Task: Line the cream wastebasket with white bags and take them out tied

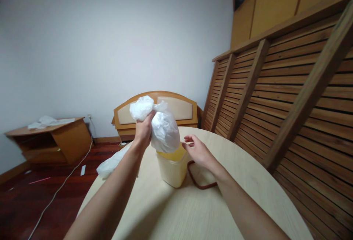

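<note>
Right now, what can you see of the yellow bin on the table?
The pale yellow bin looks like plastic, with rounded corners and an open top. It stands upright on the light round table. The white bag hides part of its rim; the right hand is close beside it. Contact with either is unclear.

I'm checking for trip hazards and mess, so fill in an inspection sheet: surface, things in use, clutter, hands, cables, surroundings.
Surface: pale round table.
Things in use: bunched white bag held up by the yellow bin; reddish-brown frame lying beside it.
Clutter: white plastic at the table's left edge; white strip on the floor.
Hands: left hand grips the bag; right hand open, holding nothing.
Cables: pale cable across the floor.
Surroundings: headboard, slatted wooden panel.
</note>
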Motion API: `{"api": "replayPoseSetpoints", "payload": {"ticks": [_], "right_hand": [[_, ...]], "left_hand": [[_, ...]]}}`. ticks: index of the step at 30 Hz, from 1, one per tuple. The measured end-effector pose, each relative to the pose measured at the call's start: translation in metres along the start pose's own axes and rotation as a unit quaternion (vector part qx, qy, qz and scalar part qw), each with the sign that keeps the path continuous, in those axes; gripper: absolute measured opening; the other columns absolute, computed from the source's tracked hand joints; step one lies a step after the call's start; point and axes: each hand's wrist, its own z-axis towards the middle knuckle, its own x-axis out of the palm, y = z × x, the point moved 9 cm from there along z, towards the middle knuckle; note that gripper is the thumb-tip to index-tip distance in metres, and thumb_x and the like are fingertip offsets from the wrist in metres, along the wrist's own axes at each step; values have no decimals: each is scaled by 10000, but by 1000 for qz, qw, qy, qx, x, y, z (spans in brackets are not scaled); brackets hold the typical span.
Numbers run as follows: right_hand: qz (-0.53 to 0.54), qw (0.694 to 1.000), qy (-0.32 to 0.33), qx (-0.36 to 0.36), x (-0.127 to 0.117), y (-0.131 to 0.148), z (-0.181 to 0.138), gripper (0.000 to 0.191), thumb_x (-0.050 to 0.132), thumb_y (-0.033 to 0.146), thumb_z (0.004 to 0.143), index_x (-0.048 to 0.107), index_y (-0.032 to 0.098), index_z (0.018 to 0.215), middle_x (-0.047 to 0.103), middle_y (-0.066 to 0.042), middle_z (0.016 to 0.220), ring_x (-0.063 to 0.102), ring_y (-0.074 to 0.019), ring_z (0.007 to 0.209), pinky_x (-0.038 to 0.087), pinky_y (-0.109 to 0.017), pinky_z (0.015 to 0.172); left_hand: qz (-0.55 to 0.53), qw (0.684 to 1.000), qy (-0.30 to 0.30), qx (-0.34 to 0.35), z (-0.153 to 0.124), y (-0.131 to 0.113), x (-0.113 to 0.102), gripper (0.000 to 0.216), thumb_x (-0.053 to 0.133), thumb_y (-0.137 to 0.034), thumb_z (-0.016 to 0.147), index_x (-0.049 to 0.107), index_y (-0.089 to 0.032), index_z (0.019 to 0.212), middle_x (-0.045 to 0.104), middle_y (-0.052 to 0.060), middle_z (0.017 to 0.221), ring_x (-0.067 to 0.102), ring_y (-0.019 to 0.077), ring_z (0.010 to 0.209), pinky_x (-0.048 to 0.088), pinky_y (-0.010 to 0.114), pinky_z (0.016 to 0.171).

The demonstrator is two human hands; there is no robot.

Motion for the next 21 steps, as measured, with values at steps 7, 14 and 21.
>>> {"api": "replayPoseSetpoints", "payload": {"ticks": [7,14,21], "right_hand": [[-43,994,90,-32,15,-16,-3,446,760,263,761,631,175,1179,667,-155,1296,627,-296,1200,454,-485,1052],[81,985,139,-61,21,-6,-1,579,660,121,742,576,209,1309,640,-111,1364,595,-245,1268,510,-393,993],[-96,969,171,-150,21,23,-15,130,635,228,853,755,184,827,772,-87,980,686,-273,1003,494,-404,938]], "left_hand": [[190,977,93,-32,-11,58,2,507,796,-441,731,690,-151,1133,716,141,1220,666,287,1140,520,348,964],[250,943,204,-81,-22,62,15,425,828,-510,683,757,-140,878,770,113,899,696,319,930,526,356,854],[252,926,279,-9,-23,37,32,457,738,-523,766,737,-133,1003,762,99,1021,673,306,1002,495,347,917]]}}
